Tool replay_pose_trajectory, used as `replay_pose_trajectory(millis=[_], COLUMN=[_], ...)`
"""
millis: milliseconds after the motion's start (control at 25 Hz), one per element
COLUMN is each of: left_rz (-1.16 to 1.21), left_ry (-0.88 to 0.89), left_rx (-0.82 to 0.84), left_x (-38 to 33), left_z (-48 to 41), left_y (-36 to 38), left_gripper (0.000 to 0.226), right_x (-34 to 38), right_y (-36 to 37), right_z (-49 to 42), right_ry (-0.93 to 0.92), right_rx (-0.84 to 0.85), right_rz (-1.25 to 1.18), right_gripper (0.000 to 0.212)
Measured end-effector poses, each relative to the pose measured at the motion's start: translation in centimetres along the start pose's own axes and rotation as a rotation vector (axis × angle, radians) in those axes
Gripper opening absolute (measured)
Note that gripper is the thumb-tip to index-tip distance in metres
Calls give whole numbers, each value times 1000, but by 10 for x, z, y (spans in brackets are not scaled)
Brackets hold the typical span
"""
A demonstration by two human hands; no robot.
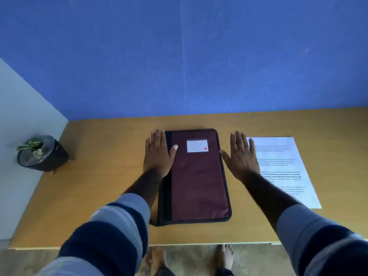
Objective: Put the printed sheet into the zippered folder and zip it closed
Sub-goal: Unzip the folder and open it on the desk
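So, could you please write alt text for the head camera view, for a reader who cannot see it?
A person's open left hand and right hand lie flat on either side of a closed maroon zippered folder on a wooden desk. A printed sheet lies to the right, partly under the right hand; a small potted plant stands far left.

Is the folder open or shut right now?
Shut: the zippered folder lies flat, cover down, label up. Printed sheet lies outside, beside it.

Single head-worn wide-angle view, looking forward and down, close over wooden desk (pixel 103 196), facing blue wall (pixel 199 56)
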State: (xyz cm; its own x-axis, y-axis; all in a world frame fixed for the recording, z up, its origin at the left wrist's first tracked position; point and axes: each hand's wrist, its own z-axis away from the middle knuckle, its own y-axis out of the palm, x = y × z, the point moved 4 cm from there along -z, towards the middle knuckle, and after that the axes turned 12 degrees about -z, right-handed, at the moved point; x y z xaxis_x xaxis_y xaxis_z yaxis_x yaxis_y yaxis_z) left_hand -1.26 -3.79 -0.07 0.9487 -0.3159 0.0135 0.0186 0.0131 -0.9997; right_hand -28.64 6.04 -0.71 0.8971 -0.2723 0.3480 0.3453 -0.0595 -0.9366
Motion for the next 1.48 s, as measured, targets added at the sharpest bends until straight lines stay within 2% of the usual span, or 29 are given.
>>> replay_pose_trajectory(millis=[200, 480, 920, 1120, 1240, 1320, 1400, 1480], left_rz=[5, 23, 16, 21, 56, 101, 200, 353], left_ry=[21, 99, 258, 286, 232, 158, 29, -146], left_rx=[146, 188, 175, 232, 259, 273, 253, 188], left_x=[-1, 0, 11, 16, 14, 12, 10, 14], left_z=[47, 82, 82, 66, 49, 30, 2, -30], left_y=[50, 89, 97, 88, 75, 65, 59, 57], left_gripper=[86, 82, 79, 77, 71, 65, 56, 44], right_x=[-4, 0, 7, 5, 0, -1, -2, -3], right_y=[36, 74, 84, 79, 65, 56, 51, 48], right_z=[26, 54, 63, 29, -18, -48, -77, -99], right_ry=[15, 15, 164, 151, 128, 116, 139, 208], right_rx=[122, 308, 330, 307, 303, 286, 287, 297], right_rz=[-11, 14, 30, -106, -212, -294, -391, -477], right_gripper=[86, 83, 84, 85, 77, 59, 41, 33])
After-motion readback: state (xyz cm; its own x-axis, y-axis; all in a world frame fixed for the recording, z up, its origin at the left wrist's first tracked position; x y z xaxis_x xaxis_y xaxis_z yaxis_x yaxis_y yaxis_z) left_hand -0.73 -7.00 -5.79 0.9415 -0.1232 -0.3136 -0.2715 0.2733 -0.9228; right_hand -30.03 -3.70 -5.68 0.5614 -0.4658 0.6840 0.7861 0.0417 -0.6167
